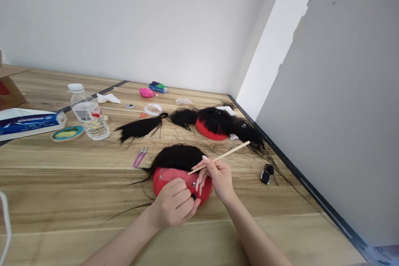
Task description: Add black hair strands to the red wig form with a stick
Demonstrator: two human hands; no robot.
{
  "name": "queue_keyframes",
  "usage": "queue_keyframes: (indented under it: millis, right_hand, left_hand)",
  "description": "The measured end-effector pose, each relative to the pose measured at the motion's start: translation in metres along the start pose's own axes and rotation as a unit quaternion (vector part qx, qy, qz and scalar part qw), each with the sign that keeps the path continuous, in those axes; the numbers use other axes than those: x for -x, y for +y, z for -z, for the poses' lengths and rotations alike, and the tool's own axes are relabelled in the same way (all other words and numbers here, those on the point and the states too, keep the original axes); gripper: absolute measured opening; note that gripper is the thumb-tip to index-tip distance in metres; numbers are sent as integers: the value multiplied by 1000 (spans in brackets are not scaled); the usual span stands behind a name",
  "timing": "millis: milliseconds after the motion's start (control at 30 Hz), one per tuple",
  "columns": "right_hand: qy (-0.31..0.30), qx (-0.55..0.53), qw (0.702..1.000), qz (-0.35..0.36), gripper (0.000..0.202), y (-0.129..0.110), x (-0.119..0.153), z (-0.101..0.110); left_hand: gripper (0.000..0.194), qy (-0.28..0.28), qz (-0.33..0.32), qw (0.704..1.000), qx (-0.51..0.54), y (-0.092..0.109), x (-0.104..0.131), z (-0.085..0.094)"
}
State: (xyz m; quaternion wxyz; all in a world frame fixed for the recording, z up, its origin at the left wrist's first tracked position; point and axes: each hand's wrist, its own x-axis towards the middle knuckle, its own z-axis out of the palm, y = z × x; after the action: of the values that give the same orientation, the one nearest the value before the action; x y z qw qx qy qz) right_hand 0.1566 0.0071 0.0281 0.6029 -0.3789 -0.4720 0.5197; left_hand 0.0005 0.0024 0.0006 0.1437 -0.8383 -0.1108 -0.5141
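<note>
right now i am pressing my left hand (174, 205) down on the near edge of the red dome-shaped wig block with black hair covering its far half (182, 174), fingers curled in and closed against the red mesh, so the block is not sliding about on the pale wood-grain worktop (62, 199) while i am working on it. it is sitting just in front of me, a little right of centre, with the bare red side turned towards me, which is keeping the part i am working on in plain sight.

my right hand (218, 176) is pinching a thin light wooden stick (220, 157) between thumb and fingertips, low near its working end; the long tail is slanting up and away to the right, clear of the hair. the tip is meeting the block where hair and red mesh join, though i cannot tell what is on the tip.

the two hands are sitting close together on the block, almost touching.

further back, a second red block under loose black hair (215, 126) is lying well apart, with a tied black hair bundle (140, 128) to its left. small purple thread snips (140, 156) are lying near the block, within easy reach. a clear plastic water bottle (89, 114) is standing far left, and dark keys (267, 173) are lying to the right.
</note>
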Motion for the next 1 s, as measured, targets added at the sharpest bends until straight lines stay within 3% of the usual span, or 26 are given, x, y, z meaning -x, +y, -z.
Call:
queue_keyframes:
  millis: [1000]
  right_hand:
    - [64,41,997,24,46,-2,0,-3]
  left_hand:
    - [25,-6,2,1000,-4,1,-1,1]
